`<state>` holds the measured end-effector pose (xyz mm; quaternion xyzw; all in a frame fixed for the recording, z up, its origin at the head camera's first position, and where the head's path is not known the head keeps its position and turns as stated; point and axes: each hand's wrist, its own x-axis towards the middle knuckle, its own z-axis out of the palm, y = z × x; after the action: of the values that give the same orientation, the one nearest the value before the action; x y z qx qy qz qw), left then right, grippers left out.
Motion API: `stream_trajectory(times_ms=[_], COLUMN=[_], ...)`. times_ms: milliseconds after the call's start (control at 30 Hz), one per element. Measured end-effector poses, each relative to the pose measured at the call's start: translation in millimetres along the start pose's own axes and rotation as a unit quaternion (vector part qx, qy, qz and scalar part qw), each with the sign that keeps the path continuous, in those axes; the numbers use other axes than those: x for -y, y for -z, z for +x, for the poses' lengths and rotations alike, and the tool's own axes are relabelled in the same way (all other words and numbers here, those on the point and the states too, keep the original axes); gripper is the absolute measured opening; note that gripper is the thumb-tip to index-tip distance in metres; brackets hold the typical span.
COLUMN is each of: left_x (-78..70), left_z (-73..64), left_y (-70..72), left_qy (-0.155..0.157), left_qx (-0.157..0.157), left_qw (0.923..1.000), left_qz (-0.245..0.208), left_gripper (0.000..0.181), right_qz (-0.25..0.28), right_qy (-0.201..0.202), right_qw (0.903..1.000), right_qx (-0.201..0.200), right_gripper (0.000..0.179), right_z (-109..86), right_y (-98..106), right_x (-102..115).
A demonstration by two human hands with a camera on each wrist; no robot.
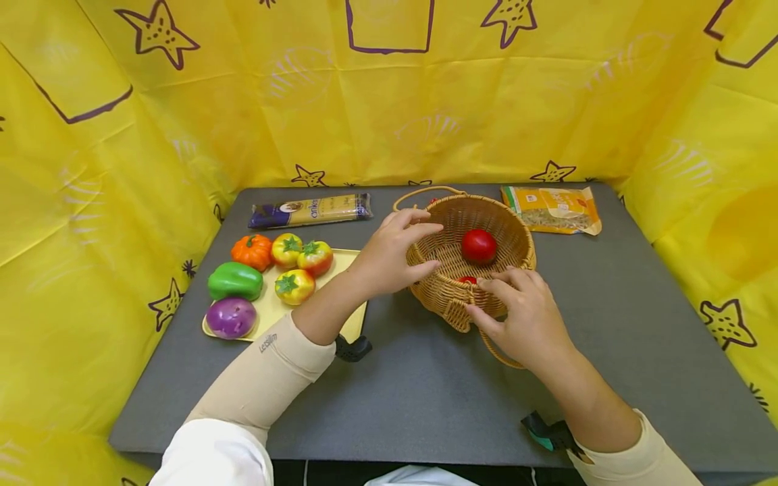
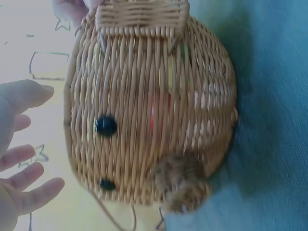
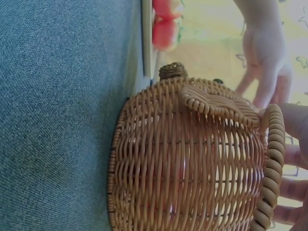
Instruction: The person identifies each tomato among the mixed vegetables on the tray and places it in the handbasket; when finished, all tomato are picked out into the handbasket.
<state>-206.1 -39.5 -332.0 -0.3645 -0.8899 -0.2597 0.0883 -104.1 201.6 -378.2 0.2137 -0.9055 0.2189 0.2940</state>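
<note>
A wicker basket point(image 1: 446, 293) with dark bead eyes and a looped handle stands right of the table's middle. Inside it lies a smooth red round toy fruit or vegetable point(image 1: 479, 246); another red piece point(image 1: 467, 279) shows partly by the near rim. My left hand point(image 1: 398, 253) is at the basket's left side, fingers spread and holding nothing. At the near right rim is my right hand point(image 1: 525, 317), loosely bent fingertips over the opening and thumb outside by the handle's base. The left wrist view shows the basket's face point(image 2: 130, 110) beside the left fingers.
On the left, a pale yellow tray point(image 1: 349, 260) bears several yellow-red tomatoes point(image 1: 294, 287), an orange pumpkin point(image 1: 252, 252), a green pepper point(image 1: 236, 281) and a purple eggplant point(image 1: 231, 318). Behind are a pasta packet point(image 1: 310, 210) and an orange food bag point(image 1: 553, 209). Yellow cloth surrounds the table.
</note>
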Motion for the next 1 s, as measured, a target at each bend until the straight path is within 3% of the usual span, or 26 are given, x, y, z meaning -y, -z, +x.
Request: stream_trajectory(times_ms=[233,433,700,1000], left_x=[27.5,57.3,88.7,111.8], left_z=[-24.3,-54.4,-97.2,-131.5], left_y=[15.4,26.1,42.6,43.7], left_qy=[0.055,0.125,0.215,0.279], left_qx=[-0.006,0.004,0.004,0.020], left_qw=[0.9985,0.9921,0.9754,0.9567], left_qz=[0.000,0.008,0.047,0.082], left_gripper=[0.058,0.058,0.055,0.055], right_qz=[0.002,0.004,0.004,0.008], right_qy=[-0.011,-0.008,-0.004,-0.002], right_qw=[0.9999,1.0000,1.0000,1.0000], right_qx=[0.002,-0.001,-0.001,-0.003], right_gripper=[0.037,0.037,0.037,0.036], right_z=[-0.1,-0.9,0.2,0.5], right_y=[-0.4,-0.9,-0.4,-0.6], right_x=[1.2,0.4,0.7,0.1])
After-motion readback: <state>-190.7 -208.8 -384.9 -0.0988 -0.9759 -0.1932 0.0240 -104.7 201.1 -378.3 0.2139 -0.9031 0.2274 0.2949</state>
